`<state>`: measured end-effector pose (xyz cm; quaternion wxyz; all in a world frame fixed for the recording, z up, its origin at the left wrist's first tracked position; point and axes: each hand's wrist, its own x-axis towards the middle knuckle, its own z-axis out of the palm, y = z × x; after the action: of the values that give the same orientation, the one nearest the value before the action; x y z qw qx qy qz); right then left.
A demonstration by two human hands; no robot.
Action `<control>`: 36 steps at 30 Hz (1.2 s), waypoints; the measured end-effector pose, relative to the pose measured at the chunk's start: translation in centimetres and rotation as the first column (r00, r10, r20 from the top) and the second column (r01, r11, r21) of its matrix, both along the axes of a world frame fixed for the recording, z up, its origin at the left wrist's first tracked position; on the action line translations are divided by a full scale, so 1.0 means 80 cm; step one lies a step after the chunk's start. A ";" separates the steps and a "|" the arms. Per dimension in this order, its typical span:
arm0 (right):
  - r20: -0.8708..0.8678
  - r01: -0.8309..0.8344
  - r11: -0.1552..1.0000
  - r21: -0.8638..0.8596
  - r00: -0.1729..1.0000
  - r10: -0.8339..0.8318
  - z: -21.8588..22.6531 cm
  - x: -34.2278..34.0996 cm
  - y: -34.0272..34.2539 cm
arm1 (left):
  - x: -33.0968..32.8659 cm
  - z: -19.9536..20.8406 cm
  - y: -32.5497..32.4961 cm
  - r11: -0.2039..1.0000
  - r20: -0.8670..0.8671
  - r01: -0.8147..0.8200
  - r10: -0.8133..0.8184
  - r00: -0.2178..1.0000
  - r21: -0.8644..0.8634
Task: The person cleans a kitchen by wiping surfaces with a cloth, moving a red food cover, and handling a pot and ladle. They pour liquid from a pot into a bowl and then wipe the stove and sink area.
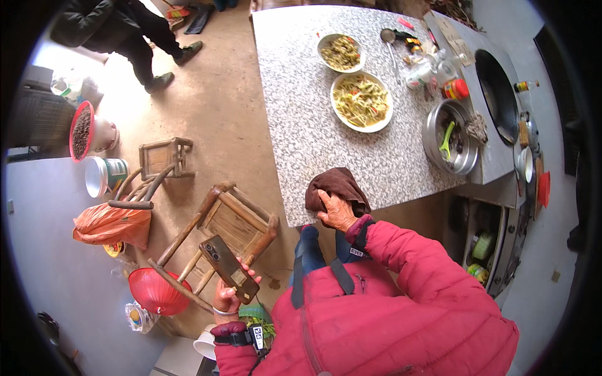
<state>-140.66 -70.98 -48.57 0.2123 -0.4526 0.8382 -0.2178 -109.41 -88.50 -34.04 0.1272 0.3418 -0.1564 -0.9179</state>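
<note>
With the left hand (227, 296) we grasp a brown smartphone (229, 269) below and beside the tabletop, thumb on one side and fingertips on the other; its camera side faces up, and the handset lies tilted in front of a wooden chair (235, 219). We place the right hand (338, 210) on a bunched dark brown cloth (338, 183), which rests on the near edge of the speckled tabletop (301, 125). The right fingers are bent against the fabric; we cannot tell whether they are clenched around a fold or only pressing. Beyond the cloth, we locate two white bowls of cooked food: a larger bowl (365, 129) and, just behind it, a smaller bowl (320, 50). To their right lie a ladle (389, 37) and a red-lidded jar (456, 89). Nearer to us on that side stands a round metal basin (430, 141) containing a green spoon (446, 141). Past these, a black wok (495, 88) is set into the adjoining counter. On the floor at left, we note an orange plastic bag (119, 224) and, farther off, a standing person (135, 31) in dark clothes.
</note>
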 end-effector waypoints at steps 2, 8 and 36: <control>-0.002 0.007 1.000 -0.028 1.000 -0.007 -0.003 -0.021 -0.031 | 0.002 -0.002 0.003 1.000 0.000 -0.020 0.020 1.000 0.006; -0.069 0.067 0.980 -0.185 0.994 -0.082 -0.020 -0.109 -0.205 | -0.011 0.004 0.017 0.994 0.029 -0.108 0.108 0.994 -0.003; -0.228 0.172 0.983 -0.056 0.957 -0.180 0.049 -0.595 -0.502 | -0.141 -0.031 0.015 0.907 0.141 -0.371 0.348 0.927 0.199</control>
<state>-188.30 -111.17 -44.69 0.0846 -0.4021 0.8903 -0.1962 -120.66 -87.27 -36.53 0.2470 0.4235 0.0066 -0.8716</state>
